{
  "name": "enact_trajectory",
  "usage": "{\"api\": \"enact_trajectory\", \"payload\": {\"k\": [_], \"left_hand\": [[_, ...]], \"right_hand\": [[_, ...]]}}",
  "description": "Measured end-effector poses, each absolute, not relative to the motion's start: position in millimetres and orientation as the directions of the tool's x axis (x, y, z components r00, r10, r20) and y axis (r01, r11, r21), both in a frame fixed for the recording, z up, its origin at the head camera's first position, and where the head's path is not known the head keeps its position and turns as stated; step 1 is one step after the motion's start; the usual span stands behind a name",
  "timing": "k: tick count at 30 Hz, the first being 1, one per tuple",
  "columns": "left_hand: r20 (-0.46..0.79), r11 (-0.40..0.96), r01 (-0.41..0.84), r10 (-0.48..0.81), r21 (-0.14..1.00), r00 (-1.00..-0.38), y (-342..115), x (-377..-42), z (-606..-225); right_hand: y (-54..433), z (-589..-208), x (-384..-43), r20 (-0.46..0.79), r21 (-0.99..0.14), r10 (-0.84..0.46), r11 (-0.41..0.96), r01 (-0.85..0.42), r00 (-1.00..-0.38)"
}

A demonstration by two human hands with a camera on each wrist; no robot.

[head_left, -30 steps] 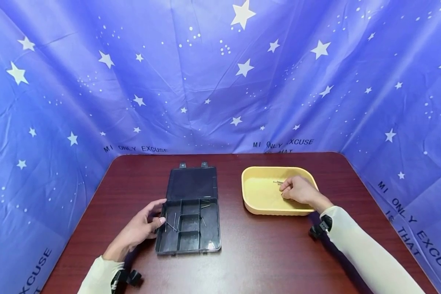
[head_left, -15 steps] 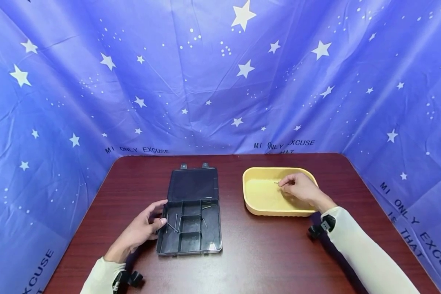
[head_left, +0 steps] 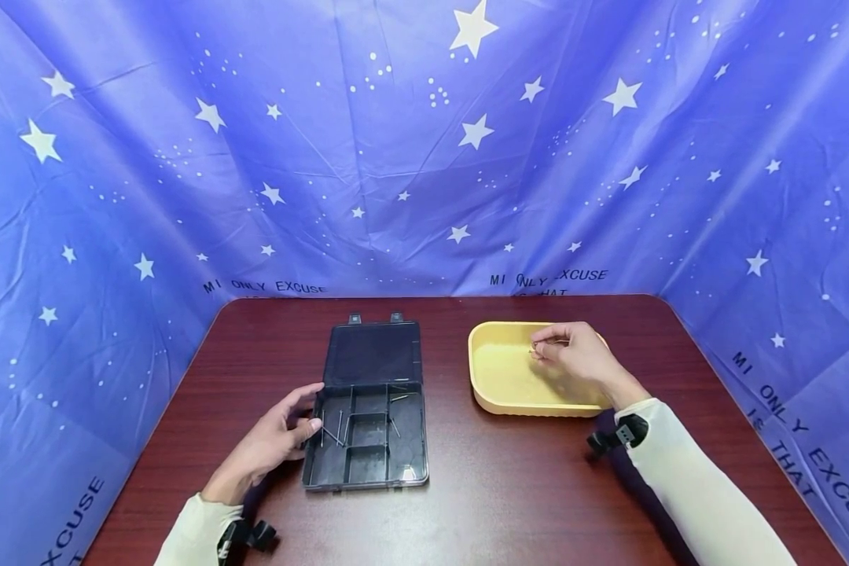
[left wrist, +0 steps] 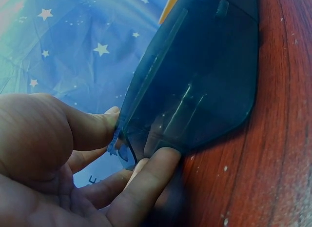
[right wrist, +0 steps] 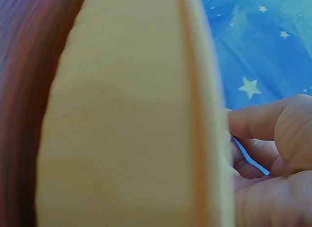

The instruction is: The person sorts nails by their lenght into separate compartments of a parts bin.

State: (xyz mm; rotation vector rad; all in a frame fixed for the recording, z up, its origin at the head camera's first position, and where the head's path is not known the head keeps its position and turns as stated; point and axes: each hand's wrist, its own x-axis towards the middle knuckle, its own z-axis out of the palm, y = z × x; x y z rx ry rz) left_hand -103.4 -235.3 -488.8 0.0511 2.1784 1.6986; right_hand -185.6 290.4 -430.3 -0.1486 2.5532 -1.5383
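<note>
The black divided box [head_left: 364, 486] lies on the surface [head_left: 481, 495], left of centre, with its lid [head_left: 373, 354] folded open toward the far edge. Its long left compartment contains thin metal pins [head_left: 334, 437], some crossing; its right column contains a brass-coloured piece [head_left: 399, 398] and a slender pin [head_left: 396, 428]. The yellow tray [head_left: 520, 407] lies near the far right corner of the surface. The hands are well apart. The left hand [head_left: 276, 431] grips the box's left wall between thumb and fingers. The right hand [head_left: 576, 358], over the tray, pinches a small metal piece [head_left: 533, 351], mostly hidden by the fingertips. The box is smooth, glossy, translucent and rectangular; the tray is matte, with rounded corners and a ribbed outer wall. The surface is reddish-brown with visible grain.
</note>
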Motion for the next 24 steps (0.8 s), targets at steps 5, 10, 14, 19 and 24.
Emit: {"api": "enact_trajectory", "payload": {"k": [5, 10, 14, 19, 24], "left_hand": [[-0.257, 0.271, -0.183, 0.271, 0.945, -0.928, -235.6, -103.1, -488.9], [-0.263, 0.274, -0.189, 0.262, 0.943, -0.929, -235.2, -102.9, -488.9], [-0.26, 0.277, -0.185, 0.266, 0.943, -0.928, -235.6, -103.1, -489.4], [-0.259, 0.264, -0.186, 0.272, 0.946, -0.927, -235.5, -102.7, -489.1], [-0.259, 0.257, -0.189, 0.274, 0.948, -0.926, -235.6, -102.2, -488.6]], "right_hand": [[282.0, -416.5, -182.9, -0.05, -0.929, -0.15, 0.37, -0.009, -0.987], [275.7, -406.3, -183.2, -0.016, -0.931, -0.133, 0.362, -0.034, -0.991], [269.9, -399.7, -185.0, 0.004, -0.941, -0.14, 0.335, -0.051, -0.99], [258.8, -386.8, -185.9, 0.041, -0.958, -0.142, 0.275, -0.08, -0.989], [246.8, -372.9, -185.4, 0.071, -0.978, -0.162, 0.181, -0.1, -0.984]]}}
